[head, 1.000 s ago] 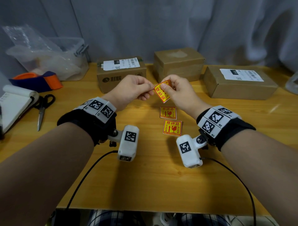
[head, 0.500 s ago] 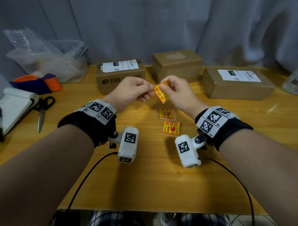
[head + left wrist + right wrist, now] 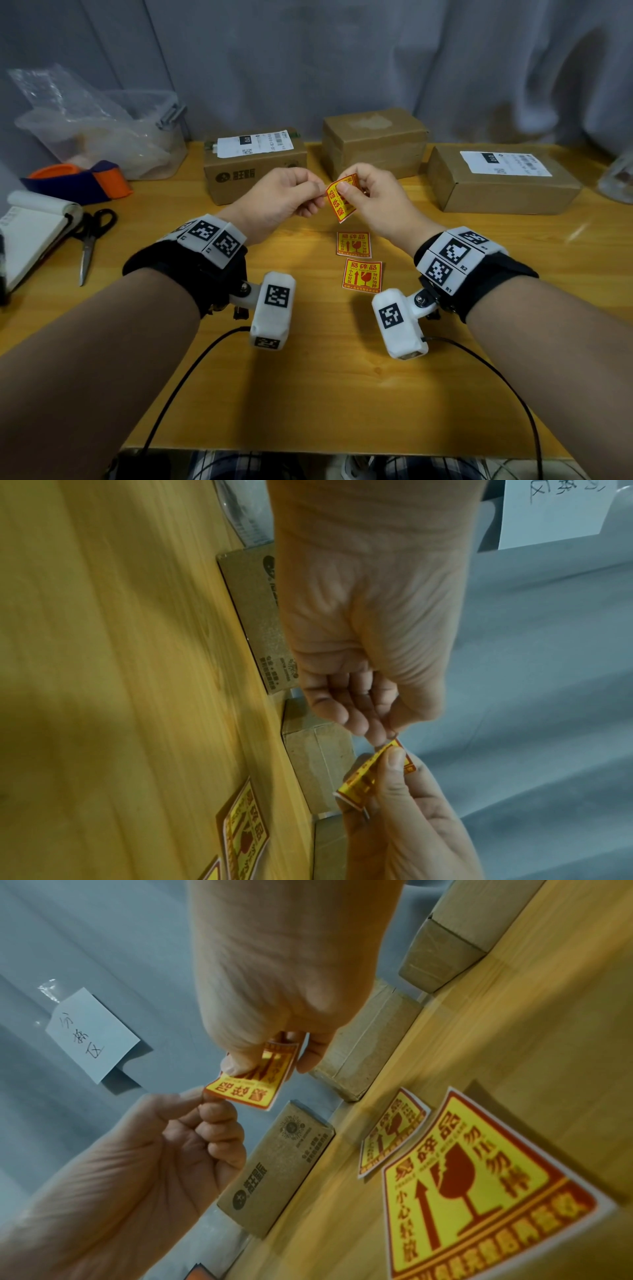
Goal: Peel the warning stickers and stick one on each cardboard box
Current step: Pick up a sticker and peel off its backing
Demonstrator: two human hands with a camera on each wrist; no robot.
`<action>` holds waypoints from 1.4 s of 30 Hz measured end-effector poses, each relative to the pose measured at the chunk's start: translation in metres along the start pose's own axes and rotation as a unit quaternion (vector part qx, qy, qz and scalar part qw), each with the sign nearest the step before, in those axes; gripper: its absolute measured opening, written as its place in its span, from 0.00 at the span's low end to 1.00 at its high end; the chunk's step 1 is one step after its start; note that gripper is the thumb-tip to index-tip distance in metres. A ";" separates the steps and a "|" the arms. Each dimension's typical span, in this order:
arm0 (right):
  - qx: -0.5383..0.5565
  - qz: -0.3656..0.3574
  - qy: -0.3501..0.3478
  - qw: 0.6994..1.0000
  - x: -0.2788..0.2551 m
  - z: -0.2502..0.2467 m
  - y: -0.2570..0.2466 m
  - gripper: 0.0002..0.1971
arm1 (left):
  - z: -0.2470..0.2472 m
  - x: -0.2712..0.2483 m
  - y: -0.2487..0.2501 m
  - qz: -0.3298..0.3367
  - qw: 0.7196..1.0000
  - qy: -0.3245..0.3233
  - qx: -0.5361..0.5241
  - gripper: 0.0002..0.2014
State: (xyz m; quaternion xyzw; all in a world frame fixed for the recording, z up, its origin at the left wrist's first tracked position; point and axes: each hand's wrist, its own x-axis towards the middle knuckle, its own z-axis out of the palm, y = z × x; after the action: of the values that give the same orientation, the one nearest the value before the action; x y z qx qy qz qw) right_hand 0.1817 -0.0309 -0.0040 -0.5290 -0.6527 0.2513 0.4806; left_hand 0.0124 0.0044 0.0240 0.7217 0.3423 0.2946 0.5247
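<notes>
Both hands hold one yellow-and-red warning sticker (image 3: 339, 202) above the table's middle. My right hand (image 3: 346, 192) pinches its upper part with thumb on the printed face (image 3: 270, 1058). My left hand (image 3: 317, 195) pinches the sticker's corner (image 3: 209, 1093) between thumb and forefinger (image 3: 383, 739). Two more stickers lie flat on the wood, one (image 3: 353, 244) just below the hands and one (image 3: 362, 276) nearer me. Three cardboard boxes stand along the back: left box (image 3: 255, 178) with a white label, middle box (image 3: 375, 144), right box (image 3: 503, 181) with a white label.
Scissors (image 3: 89, 240) and an open notebook (image 3: 30, 233) lie at the left edge. A clear plastic bin with bags (image 3: 102, 137) and an orange-and-blue item (image 3: 78, 178) sit back left. A glass object (image 3: 616, 181) stands at the far right. Grey curtain (image 3: 342, 61) hangs behind.
The hands stay together on the held sticker with only a slight shift; the sticker bends a little more between the fingers.
</notes>
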 end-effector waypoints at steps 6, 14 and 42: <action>-0.003 -0.012 -0.012 1.000 0.001 0.002 0.001 0.10 | 0.006 0.000 0.001 0.009 1.000 0.000 -0.015 0.09; 0.031 0.005 0.000 1.000 -0.002 0.000 -0.004 0.07 | 0.006 0.001 -0.004 0.024 0.999 0.029 0.023 0.10; 0.223 0.093 0.142 0.960 -0.011 0.002 -0.010 0.09 | 0.014 0.000 -0.015 0.013 0.998 0.062 -0.024 0.04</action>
State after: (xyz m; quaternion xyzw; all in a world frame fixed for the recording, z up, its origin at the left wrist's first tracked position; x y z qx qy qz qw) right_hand 0.1755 -0.0436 -0.0006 -0.4968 -0.4534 0.3560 0.6487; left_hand 0.0205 0.0000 0.0053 0.6936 0.3572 0.3535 0.5161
